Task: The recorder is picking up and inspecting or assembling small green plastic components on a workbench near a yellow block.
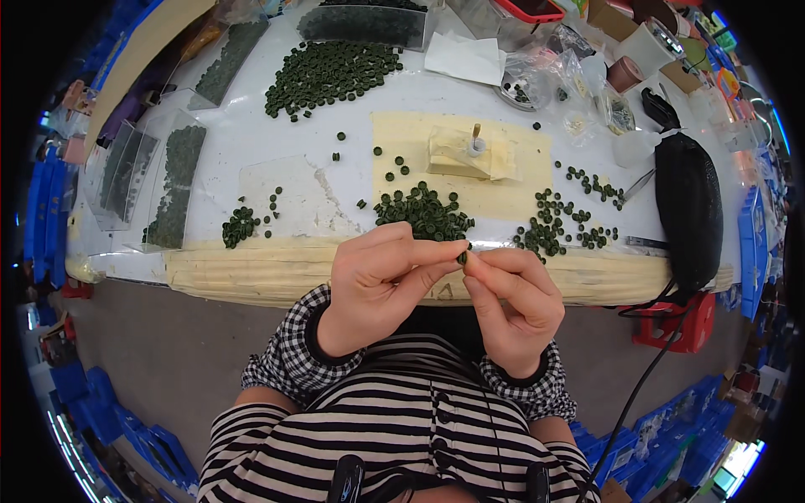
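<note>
In front of my chest, above the table's near edge, both hands come together fingertip to fingertip. A small dark green round part (462, 259) sits between them, mostly covered by the fingers. My left hand (375, 281) pinches it between thumb and forefinger. From the other side, my right hand (518, 303) has its thumb and forefinger closed on the same part. Just beyond the fingertips lies a heap of the same dark green round parts (426, 211). Behind that heap, a block wrapped in pale tape (457, 153) carries a short upright peg (476, 142).
Loose green parts (549, 222) are scattered to the right, with a smaller cluster (241, 226) on the left. A large pile (331, 75) lies at the back. Clear trays (176, 184) of parts stand at left. A black padded object (688, 210) and tweezers (640, 183) are at right.
</note>
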